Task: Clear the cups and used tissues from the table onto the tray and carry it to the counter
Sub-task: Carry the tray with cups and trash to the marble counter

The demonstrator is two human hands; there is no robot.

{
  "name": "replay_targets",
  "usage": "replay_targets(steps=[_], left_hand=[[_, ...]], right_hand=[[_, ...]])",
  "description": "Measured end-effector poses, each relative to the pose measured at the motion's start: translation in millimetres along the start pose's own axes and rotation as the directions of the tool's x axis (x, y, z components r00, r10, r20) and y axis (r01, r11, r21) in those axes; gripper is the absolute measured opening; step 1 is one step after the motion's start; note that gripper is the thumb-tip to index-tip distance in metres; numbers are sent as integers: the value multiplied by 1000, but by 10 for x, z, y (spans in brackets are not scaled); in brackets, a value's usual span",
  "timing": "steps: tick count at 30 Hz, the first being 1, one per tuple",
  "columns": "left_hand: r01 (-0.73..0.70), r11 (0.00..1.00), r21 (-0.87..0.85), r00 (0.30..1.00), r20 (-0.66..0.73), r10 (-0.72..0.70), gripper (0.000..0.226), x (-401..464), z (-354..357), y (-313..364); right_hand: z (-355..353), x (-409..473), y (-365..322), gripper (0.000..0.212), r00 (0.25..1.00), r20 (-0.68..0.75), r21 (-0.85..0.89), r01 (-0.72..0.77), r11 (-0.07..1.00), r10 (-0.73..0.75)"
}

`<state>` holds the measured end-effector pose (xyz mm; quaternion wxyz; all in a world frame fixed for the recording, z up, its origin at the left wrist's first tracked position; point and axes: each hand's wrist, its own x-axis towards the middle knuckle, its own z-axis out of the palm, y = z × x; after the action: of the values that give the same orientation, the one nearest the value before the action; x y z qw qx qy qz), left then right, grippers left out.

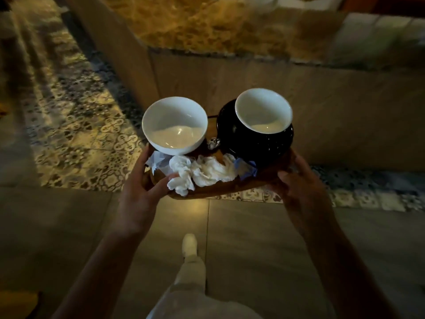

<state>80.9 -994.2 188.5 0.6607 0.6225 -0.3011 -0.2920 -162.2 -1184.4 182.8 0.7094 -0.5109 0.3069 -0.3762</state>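
I carry a wooden tray (220, 188) in front of me, above the floor. My left hand (140, 189) grips its left edge and my right hand (299, 185) grips its right edge. On the tray's left stands a white cup (174, 125). On its right a black cup with a white inside (259, 127) rests on a black saucer (224, 122). Crumpled white tissues (202, 172) lie along the near side of the tray, with a bluish wrapper (247, 170) beside them. A small shiny bit (213, 142) sits between the cups.
Straight ahead stands a counter with a speckled stone top (207, 26) and wood-look front panels (322, 111). Patterned tiles (76, 134) cover the floor to the left and along the counter's base. Grey floor tiles lie underfoot, where my leg and shoe (189, 247) show.
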Motion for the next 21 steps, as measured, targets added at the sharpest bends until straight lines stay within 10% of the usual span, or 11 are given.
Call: replay_targets(steps=[13,21], left_hand=[[48,999,20,960,274,-52,82,3314,426,-38],[66,995,78,985,151,-77,84,5072,953,-352]], right_hand=[[149,2539,-236,54,957,-282,130,-28,991,64],[-127,4508,-172,70,959,-272,173,-32,984,79]])
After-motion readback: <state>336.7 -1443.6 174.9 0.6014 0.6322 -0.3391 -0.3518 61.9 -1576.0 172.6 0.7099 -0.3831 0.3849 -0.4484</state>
